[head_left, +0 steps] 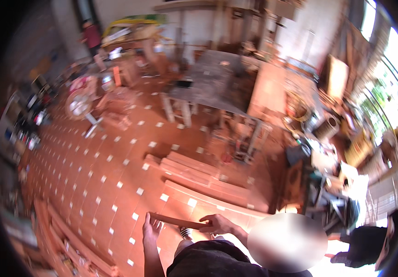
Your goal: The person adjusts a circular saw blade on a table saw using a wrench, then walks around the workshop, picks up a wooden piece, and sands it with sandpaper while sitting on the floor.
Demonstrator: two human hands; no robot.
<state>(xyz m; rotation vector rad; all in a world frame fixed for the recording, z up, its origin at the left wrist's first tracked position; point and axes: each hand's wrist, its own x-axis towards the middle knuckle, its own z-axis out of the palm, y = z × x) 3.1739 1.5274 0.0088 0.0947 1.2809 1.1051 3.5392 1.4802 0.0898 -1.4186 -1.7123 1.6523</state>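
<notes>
Left hand [151,228] and right hand [218,224], grips on opposite ends of a brown strip [175,220].

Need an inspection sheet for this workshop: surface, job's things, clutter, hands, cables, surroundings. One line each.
Surface: reddish tiled floor with small white insets; dark-topped table beyond, a flat black object near its left corner.
Job's things: one slim brown strip, apparently wood, held above the floor.
Clutter: planks lying side by side ahead; long beams at lower left; mixed items heaped along the right, too blurred to list.
Hands: left hand on the strip's left end, right hand on its right end.
Cables: nothing seen.
Surroundings: person in a dark red top at back left; bright window at right.
</notes>
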